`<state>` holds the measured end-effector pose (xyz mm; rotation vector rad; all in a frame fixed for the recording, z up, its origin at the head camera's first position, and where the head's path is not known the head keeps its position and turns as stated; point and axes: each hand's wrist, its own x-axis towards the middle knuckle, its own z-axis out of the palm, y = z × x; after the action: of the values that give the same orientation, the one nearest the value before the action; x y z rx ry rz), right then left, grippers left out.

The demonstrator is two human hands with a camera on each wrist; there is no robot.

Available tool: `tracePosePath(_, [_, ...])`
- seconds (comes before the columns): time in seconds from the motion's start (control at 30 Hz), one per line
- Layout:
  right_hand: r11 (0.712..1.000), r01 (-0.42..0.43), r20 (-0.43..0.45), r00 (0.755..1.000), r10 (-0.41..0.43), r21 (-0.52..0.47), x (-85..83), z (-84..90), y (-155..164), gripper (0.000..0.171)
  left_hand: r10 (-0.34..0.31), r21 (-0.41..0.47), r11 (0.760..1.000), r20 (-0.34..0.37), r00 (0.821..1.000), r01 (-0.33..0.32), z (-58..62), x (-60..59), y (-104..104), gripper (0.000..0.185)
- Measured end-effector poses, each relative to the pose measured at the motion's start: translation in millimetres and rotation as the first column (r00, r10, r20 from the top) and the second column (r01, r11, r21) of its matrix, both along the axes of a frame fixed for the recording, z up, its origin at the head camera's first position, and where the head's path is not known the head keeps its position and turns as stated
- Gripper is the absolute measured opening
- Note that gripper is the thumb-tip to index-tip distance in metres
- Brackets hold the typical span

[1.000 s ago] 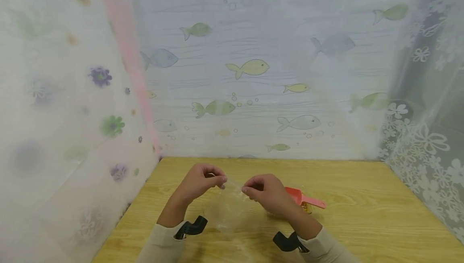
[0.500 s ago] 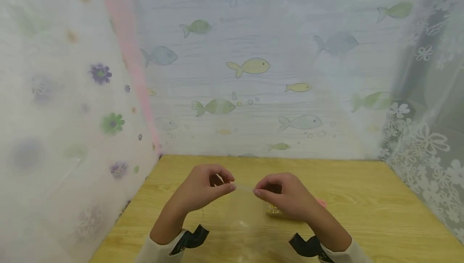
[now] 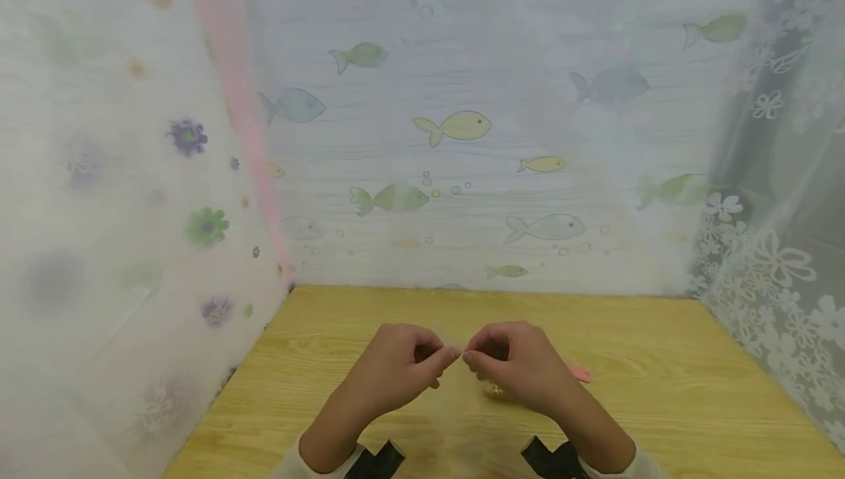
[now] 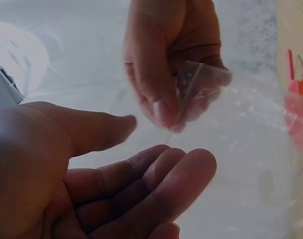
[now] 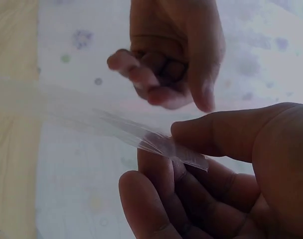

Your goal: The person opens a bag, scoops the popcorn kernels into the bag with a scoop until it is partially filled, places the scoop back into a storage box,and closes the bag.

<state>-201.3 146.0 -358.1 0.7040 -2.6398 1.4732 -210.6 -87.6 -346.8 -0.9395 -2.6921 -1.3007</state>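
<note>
A thin clear plastic bag (image 5: 101, 119) hangs from my right hand (image 3: 521, 365), its top edge pinched between thumb and fingers. The bag (image 4: 246, 129) is nearly invisible against the table in the head view. My left hand (image 3: 405, 365) is right beside the right one, fingertips close to the bag's top edge. In the left wrist view, the left thumb and bent fingers (image 4: 186, 174) stand apart with nothing between them. Behind the right hand, a clear container of yellow kernels (image 3: 495, 391) and a red-pink scoop (image 3: 581, 373) lie partly hidden.
The wooden table (image 3: 660, 376) reaches back to a curtain with printed fish (image 3: 462, 127). Flower-patterned sheets hang at the left (image 3: 99, 244) and right (image 3: 779, 259). A black wrist mount (image 3: 376, 461) sits on each forearm.
A second ago both hands pinched the bag's edge. The left hand has let go and moved right, close to the right hand. The right hand has shifted right, covering more of the scoop.
</note>
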Motion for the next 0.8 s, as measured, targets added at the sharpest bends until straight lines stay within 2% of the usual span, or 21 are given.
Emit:
tracePosePath(0.1, [1.0, 0.0, 0.019, 1.0, 0.0, -0.018, -0.7, -1.1, -2, 0.014, 0.01, -0.01, 1.0, -0.001, 1.0, -0.01, -5.0, -5.2, 3, 0.038])
tracePosePath(0.2, [1.0, -0.008, 0.037, 0.999, 0.009, -0.024, -1.7, -1.7, -4, 0.015, 0.021, -0.021, 1.0, -0.009, 1.0, -0.021, -7.2, -8.4, 4, 0.037])
tracePosePath(0.47, [0.999, -0.04, 0.086, 0.995, 0.042, -0.028, -2.2, -4.0, -5, 0.019, -0.002, -0.015, 1.0, 0.006, 1.0, 0.003, -7.5, -9.4, 6, 0.035])
tracePosePath(0.6, [0.998, -0.058, 0.096, 0.994, 0.06, -0.033, -3.6, -5.5, -6, 0.018, -0.025, -0.001, 1.0, 0.048, 0.999, 0.025, -9.7, -11.4, 6, 0.031])
tracePosePath(0.8, [0.995, -0.09, 0.128, 0.987, 0.094, -0.033, -8.5, -9.0, -7, 0.017, -0.049, 0.053, 0.998, 0.151, 0.987, 0.041, -14.9, -18.0, 3, 0.023])
